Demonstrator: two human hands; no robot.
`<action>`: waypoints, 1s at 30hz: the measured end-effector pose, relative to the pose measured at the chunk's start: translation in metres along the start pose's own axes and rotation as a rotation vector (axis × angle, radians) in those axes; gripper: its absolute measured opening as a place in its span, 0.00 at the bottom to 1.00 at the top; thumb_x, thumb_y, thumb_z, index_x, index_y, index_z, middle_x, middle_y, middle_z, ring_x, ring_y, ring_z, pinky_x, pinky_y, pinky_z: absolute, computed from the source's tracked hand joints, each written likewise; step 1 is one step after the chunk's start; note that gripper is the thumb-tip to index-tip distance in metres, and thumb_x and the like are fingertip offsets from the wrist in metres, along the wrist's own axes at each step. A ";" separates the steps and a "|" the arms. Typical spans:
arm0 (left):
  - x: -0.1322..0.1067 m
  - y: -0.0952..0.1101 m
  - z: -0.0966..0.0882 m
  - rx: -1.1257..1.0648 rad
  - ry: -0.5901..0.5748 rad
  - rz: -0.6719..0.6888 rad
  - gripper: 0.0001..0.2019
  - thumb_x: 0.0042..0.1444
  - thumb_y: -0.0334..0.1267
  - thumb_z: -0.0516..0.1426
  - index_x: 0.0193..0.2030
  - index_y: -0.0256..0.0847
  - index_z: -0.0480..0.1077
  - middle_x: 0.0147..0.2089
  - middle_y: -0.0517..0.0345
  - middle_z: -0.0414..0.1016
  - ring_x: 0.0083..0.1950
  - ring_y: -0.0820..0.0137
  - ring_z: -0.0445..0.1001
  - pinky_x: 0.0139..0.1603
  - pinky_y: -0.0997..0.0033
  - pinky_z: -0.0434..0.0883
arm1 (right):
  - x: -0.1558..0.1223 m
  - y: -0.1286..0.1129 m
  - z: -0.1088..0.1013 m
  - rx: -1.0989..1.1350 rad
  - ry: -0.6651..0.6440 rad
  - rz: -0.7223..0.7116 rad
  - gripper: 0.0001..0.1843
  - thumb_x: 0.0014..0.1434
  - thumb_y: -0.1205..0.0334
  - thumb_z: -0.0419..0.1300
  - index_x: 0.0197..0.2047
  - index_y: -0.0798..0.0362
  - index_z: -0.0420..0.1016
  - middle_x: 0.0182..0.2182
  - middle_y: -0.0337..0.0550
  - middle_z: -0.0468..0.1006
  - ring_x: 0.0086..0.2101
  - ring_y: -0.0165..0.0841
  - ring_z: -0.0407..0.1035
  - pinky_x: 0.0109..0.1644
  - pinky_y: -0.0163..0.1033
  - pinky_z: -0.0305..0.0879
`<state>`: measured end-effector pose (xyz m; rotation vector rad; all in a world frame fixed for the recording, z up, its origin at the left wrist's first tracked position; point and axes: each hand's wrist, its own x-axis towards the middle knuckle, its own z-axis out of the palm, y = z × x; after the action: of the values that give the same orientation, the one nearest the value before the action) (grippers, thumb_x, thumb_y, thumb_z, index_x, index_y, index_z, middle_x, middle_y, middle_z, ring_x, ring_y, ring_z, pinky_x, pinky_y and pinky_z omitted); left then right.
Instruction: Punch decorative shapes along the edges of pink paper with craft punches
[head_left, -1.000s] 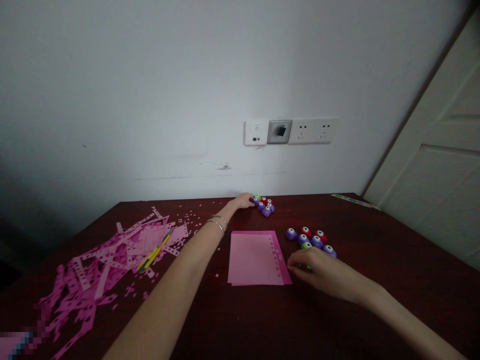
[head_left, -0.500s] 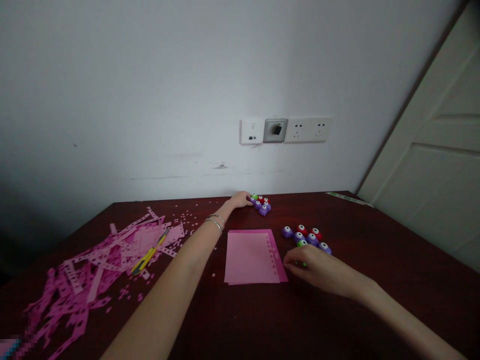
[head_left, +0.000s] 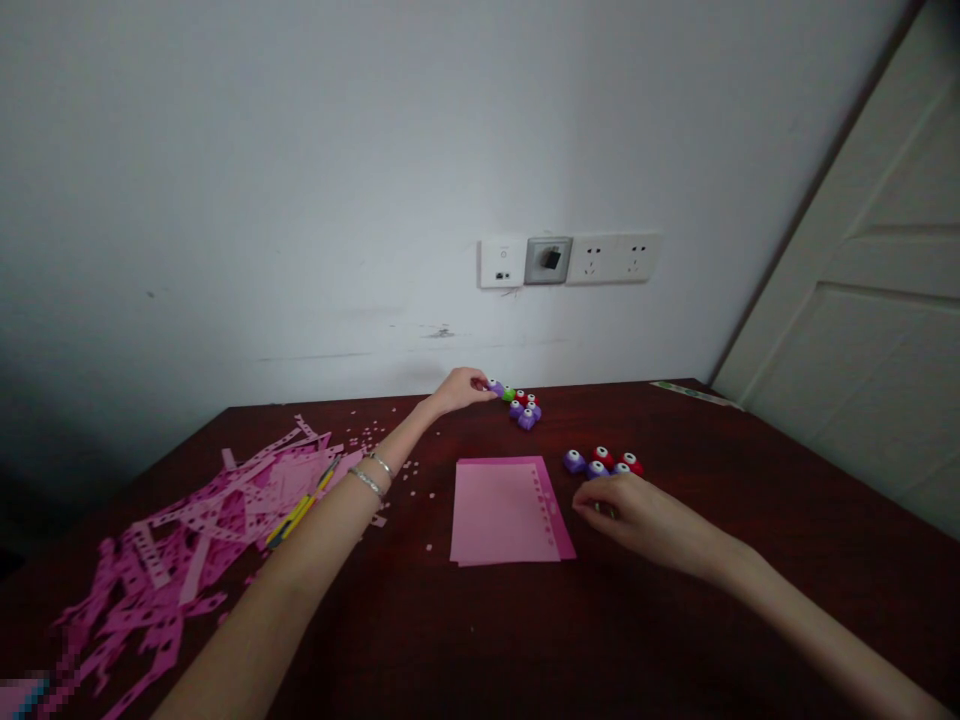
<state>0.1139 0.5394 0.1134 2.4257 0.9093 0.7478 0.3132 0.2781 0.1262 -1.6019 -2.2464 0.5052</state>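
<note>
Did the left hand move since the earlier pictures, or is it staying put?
Yes. Against the leftmost white wall plate, the left hand has moved to the left and slightly up, holding a purple eyed piece.

The person's left arm (head_left: pixel 300 575) is stretching far forward, the left hand (head_left: pixel 461 388) pointing rightward — thumb and fingertips are pinching. The right arm (head_left: pixel 810 615) is slanting in nearer the body — the right hand (head_left: pixel 626 508) is turning its back upward, fingers curling.
</note>
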 end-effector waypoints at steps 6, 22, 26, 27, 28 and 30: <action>-0.048 0.065 -0.024 -0.036 -0.090 0.064 0.15 0.45 0.48 0.58 0.31 0.36 0.71 0.29 0.57 0.72 0.30 0.74 0.65 0.32 0.73 0.61 | 0.004 0.007 -0.005 0.037 0.151 0.051 0.14 0.59 0.59 0.50 0.36 0.53 0.75 0.32 0.44 0.78 0.30 0.34 0.69 0.35 0.37 0.63; -0.099 0.098 0.007 -0.021 -0.337 0.223 0.11 0.47 0.44 0.58 0.32 0.38 0.71 0.33 0.56 0.70 0.33 0.72 0.67 0.37 0.72 0.62 | 0.011 0.003 0.016 0.309 0.126 0.053 0.16 0.55 0.58 0.55 0.46 0.54 0.72 0.31 0.42 0.73 0.27 0.29 0.67 0.26 0.32 0.67; -0.101 0.104 0.011 0.018 -0.362 0.253 0.12 0.47 0.45 0.58 0.32 0.38 0.71 0.34 0.54 0.71 0.34 0.71 0.67 0.37 0.70 0.62 | 0.014 0.001 0.021 0.417 0.063 0.095 0.17 0.55 0.55 0.56 0.45 0.54 0.69 0.28 0.39 0.71 0.24 0.27 0.65 0.20 0.30 0.65; -0.102 0.104 0.012 0.029 -0.368 0.254 0.12 0.47 0.46 0.58 0.32 0.38 0.71 0.34 0.54 0.71 0.34 0.71 0.67 0.37 0.70 0.62 | 0.016 0.000 0.021 0.431 0.074 0.120 0.17 0.54 0.54 0.57 0.44 0.54 0.69 0.27 0.39 0.70 0.24 0.27 0.65 0.19 0.30 0.65; -0.102 0.105 0.012 0.036 -0.373 0.256 0.12 0.47 0.46 0.58 0.32 0.38 0.71 0.34 0.54 0.71 0.34 0.71 0.67 0.37 0.70 0.62 | 0.017 -0.001 0.021 0.436 0.095 0.142 0.17 0.53 0.54 0.58 0.43 0.55 0.69 0.27 0.39 0.70 0.24 0.28 0.65 0.18 0.29 0.64; -0.103 0.107 0.013 0.040 -0.377 0.260 0.13 0.48 0.47 0.58 0.32 0.38 0.71 0.34 0.54 0.71 0.34 0.71 0.67 0.37 0.70 0.62 | 0.019 -0.002 0.020 0.431 0.127 0.169 0.17 0.51 0.53 0.60 0.41 0.55 0.69 0.25 0.38 0.69 0.23 0.28 0.65 0.17 0.29 0.63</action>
<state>0.1052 0.3921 0.1305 2.6260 0.4727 0.3353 0.2964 0.2932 0.1103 -1.5476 -1.7668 0.8412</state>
